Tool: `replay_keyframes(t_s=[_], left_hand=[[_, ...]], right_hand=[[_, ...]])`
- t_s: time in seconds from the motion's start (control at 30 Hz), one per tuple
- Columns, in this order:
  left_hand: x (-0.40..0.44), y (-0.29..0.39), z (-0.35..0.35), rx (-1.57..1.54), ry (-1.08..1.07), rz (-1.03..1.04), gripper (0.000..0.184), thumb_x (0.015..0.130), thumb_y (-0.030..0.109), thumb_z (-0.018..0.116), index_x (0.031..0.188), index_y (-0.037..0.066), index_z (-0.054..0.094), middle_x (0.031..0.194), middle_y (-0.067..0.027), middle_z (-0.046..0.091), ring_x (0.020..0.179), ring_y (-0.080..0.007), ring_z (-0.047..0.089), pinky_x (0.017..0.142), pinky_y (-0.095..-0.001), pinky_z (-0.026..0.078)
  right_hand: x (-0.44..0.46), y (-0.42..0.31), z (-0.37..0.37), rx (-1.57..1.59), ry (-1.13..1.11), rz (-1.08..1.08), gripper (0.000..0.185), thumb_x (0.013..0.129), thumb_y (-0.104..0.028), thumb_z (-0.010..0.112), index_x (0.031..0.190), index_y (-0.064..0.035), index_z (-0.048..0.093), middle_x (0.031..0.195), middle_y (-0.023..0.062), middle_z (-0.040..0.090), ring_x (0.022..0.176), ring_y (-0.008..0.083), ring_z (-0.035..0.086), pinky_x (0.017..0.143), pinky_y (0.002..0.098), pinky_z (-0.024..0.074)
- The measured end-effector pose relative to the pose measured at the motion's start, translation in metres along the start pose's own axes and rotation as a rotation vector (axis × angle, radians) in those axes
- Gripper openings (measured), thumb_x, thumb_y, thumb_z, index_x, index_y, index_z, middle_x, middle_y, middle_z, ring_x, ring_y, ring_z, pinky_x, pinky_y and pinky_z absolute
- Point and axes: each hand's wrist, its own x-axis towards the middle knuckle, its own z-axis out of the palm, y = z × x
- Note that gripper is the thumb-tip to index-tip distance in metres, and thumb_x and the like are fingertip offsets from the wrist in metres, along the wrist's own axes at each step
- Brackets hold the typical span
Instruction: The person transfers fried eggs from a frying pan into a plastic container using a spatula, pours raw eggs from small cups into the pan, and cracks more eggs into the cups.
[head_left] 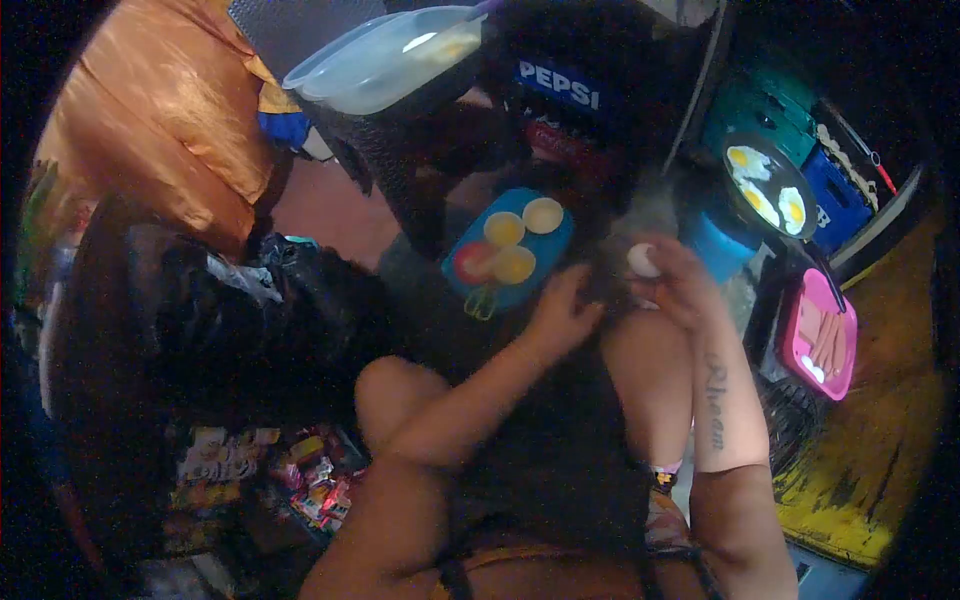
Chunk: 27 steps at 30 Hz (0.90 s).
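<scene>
Near the blue tray (548,250), right-hand fingers (677,262) partly hide an egg (643,260).

Just the one view here, worn up on the head. Looks forward and steeply down over the thighs (650,385), pretty near to the left hand (568,313) and right hand (688,285), both around the middle. Takes in loads at once: plastic tub (375,80) at the far side, orange cloth (150,120) over on the left, frying pan (775,181) over on the right. Super wide too, curving off into dark rounded corners.
</scene>
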Motion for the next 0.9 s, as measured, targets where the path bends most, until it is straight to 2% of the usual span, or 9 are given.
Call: replay_keyframes(t_s=[0.13, 0.2, 0.33, 0.43, 0.53, 0.63, 0.7, 0.83, 0.9], left_hand=[[-0.029, -0.01, -0.037, 0.149, -0.119, -0.014, 0.049, 0.084, 0.023, 0.075, 0.126, 0.001, 0.061, 0.128, -0.0216, 0.061, 0.12, -0.0374, 0.058, 0.103, -0.0436, 0.047], [-0.036, -0.007, -0.057, 0.188, -0.153, -0.141, 0.044, 0.085, 0.022, 0.074, 0.123, 0.003, 0.064, 0.125, -0.0197, 0.064, 0.114, -0.0363, 0.062, 0.099, -0.0427, 0.05], [-0.035, -0.039, -0.063, 0.13, -0.166, -0.292, 0.042, 0.085, 0.022, 0.074, 0.121, 0.003, 0.065, 0.124, -0.0191, 0.064, 0.109, -0.0357, 0.065, 0.095, -0.0419, 0.052], [-0.028, -0.049, -0.062, 0.095, -0.17, -0.31, 0.041, 0.085, 0.021, 0.074, 0.12, 0.002, 0.065, 0.122, -0.0199, 0.065, 0.109, -0.0357, 0.064, 0.096, -0.0424, 0.051], [-0.023, -0.063, -0.064, 0.159, -0.187, -0.248, 0.041, 0.084, 0.021, 0.073, 0.119, 0.002, 0.065, 0.12, -0.0207, 0.065, 0.111, -0.0369, 0.063, 0.097, -0.0442, 0.05], [-0.013, -0.086, -0.063, 0.326, -0.283, -0.187, 0.04, 0.084, 0.022, 0.073, 0.118, 0.001, 0.065, 0.118, -0.022, 0.065, 0.112, -0.0391, 0.062, 0.097, -0.0459, 0.049], [-0.007, -0.088, -0.064, 0.299, -0.374, -0.272, 0.04, 0.084, 0.022, 0.072, 0.117, 0.0, 0.065, 0.118, -0.0229, 0.065, 0.112, -0.0407, 0.061, 0.096, -0.0468, 0.049], [-0.013, -0.128, -0.05, 0.214, -0.317, -0.2, 0.039, 0.084, 0.02, 0.071, 0.117, 0.001, 0.065, 0.121, -0.024, 0.063, 0.113, -0.0419, 0.059, 0.097, -0.0466, 0.049], [-0.005, -0.098, -0.066, 0.213, -0.357, -0.267, 0.039, 0.084, 0.02, 0.072, 0.118, 0.002, 0.065, 0.124, -0.0234, 0.062, 0.114, -0.0409, 0.059, 0.098, -0.0461, 0.048]], right_hand=[[0.026, 0.012, -0.048, 0.068, 0.02, 0.032, 0.037, 0.092, -0.009, 0.063, 0.128, -0.0016, 0.054, 0.122, 0.0149, 0.059, 0.11, 0.0312, 0.062, 0.093, 0.0449, 0.0564], [0.042, 0.011, -0.055, 0.056, 0.051, 0.043, 0.036, 0.092, -0.007, 0.063, 0.127, -0.0016, 0.054, 0.124, 0.0154, 0.057, 0.111, 0.031, 0.061, 0.097, 0.0466, 0.0541], [0.092, -0.025, -0.037, 0.089, 0.369, -0.088, 0.032, 0.092, -0.004, 0.062, 0.123, -0.0013, 0.055, 0.125, 0.0145, 0.056, 0.112, 0.0292, 0.059, 0.096, 0.0441, 0.0536], [0.126, -0.058, -0.007, -0.544, 0.521, -0.213, 0.043, 0.088, -0.004, 0.067, 0.129, -0.0049, 0.054, 0.128, 0.015, 0.057, 0.111, 0.0293, 0.061, 0.089, 0.0414, 0.0554], [0.185, -0.06, -0.03, -1.499, 0.619, -0.968, 0.053, 0.086, -0.007, 0.066, 0.137, -0.0134, 0.052, 0.131, 0.0156, 0.057, 0.103, 0.03, 0.065, 0.08, 0.0401, 0.056], [0.205, -0.094, -0.013, -2.219, 0.454, -1.112, 0.056, 0.086, -0.009, 0.061, 0.14, -0.02, 0.052, 0.133, 0.0165, 0.056, 0.094, 0.0298, 0.067, 0.075, 0.0409, 0.0564], [0.219, -0.107, -0.004, -2.339, 0.428, -1.152, 0.053, 0.088, -0.011, 0.057, 0.139, -0.0213, 0.053, 0.135, 0.016, 0.055, 0.091, 0.0288, 0.068, 0.074, 0.0428, 0.0567], [0.25, -0.129, 0.005, -2.548, 0.409, -1.199, 0.05, 0.088, -0.012, 0.054, 0.138, -0.0205, 0.054, 0.132, 0.0151, 0.056, 0.091, 0.0279, 0.069, 0.069, 0.0465, 0.057], [0.278, -0.145, -0.018, -2.644, 0.435, -0.932, 0.048, 0.089, -0.014, 0.054, 0.137, -0.0194, 0.054, 0.127, 0.0148, 0.057, 0.09, 0.0282, 0.069, 0.068, 0.0468, 0.057]])
